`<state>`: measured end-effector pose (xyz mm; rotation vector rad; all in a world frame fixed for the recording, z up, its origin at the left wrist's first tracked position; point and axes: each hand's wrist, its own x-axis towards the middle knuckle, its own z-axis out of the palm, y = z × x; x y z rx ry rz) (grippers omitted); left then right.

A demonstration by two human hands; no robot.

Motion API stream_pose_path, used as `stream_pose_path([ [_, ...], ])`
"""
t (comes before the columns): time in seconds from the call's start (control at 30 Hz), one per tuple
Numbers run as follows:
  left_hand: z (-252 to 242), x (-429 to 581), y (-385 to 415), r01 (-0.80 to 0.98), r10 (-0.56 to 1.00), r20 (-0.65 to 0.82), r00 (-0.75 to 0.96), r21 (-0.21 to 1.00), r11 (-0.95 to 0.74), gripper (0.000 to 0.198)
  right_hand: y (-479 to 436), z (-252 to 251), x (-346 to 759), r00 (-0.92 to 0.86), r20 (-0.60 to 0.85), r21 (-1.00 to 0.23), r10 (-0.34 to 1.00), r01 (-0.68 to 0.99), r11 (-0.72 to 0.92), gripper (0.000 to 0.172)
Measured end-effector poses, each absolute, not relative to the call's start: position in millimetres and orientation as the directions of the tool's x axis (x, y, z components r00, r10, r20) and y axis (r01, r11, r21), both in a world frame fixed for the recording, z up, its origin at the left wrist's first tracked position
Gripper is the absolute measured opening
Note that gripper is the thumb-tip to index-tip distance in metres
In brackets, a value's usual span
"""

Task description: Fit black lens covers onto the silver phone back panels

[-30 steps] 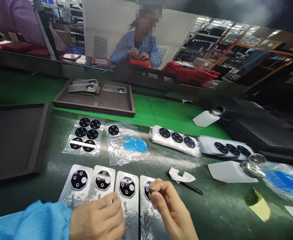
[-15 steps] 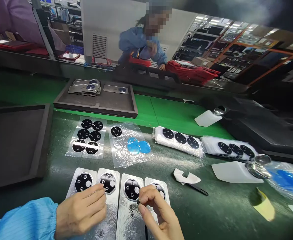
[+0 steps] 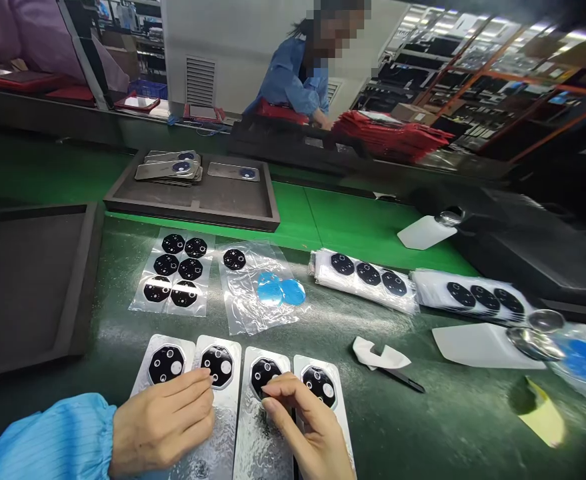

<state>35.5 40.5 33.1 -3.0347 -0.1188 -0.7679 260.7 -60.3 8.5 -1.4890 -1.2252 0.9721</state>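
Note:
Four silver phone back covers lie side by side in front of me, each with a black octagonal camera sticker at its top. My left hand [image 3: 165, 420] is over the two left covers, fingers pressed together and curled. Its fingertips meet the edge of the black sticker [image 3: 217, 365] on the second cover [image 3: 224, 427]; whatever they may hold is hidden. My right hand [image 3: 315, 427] is above the third cover [image 3: 257, 440], thumb and forefinger pinched at its black sticker [image 3: 263, 372]. I cannot make out anything between them. The fourth cover [image 3: 340, 413] is partly behind that hand.
Behind lie a sheet of black stickers [image 3: 173, 265], a clear film [image 3: 243, 307] with blue discs, and sticker stacks [image 3: 365, 283]. White bottles [image 3: 483, 345] and black tweezers [image 3: 405, 381] with white wrapping are to the right. A dark tray [image 3: 193, 207] holds more covers. A co-worker [image 3: 293, 80] sits opposite.
My right hand has moved left and slightly down over the third cover, uncovering the fourth cover's sticker. My left hand stays put. The co-worker has leaned and lowered an arm.

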Motion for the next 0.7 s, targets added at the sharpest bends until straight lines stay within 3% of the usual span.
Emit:
stream_pose_path([
  [0.4, 31.5, 35.1, 41.0, 0.065, 0.052, 0.464, 0.885, -0.014, -0.998, 0.023, -38.4, 29.1, 247.4, 0.046, 0.088, -0.924, 0.995, 0.377, 0.064, 0.013],
  [0.7, 28.1, 34.5, 41.3, 0.081, 0.058, 0.45, 0.891, -0.031, -0.996, 0.022, -18.1, 21.6, 220.5, -0.042, 0.302, -0.655, 0.952, 0.717, 0.24, 0.018],
])
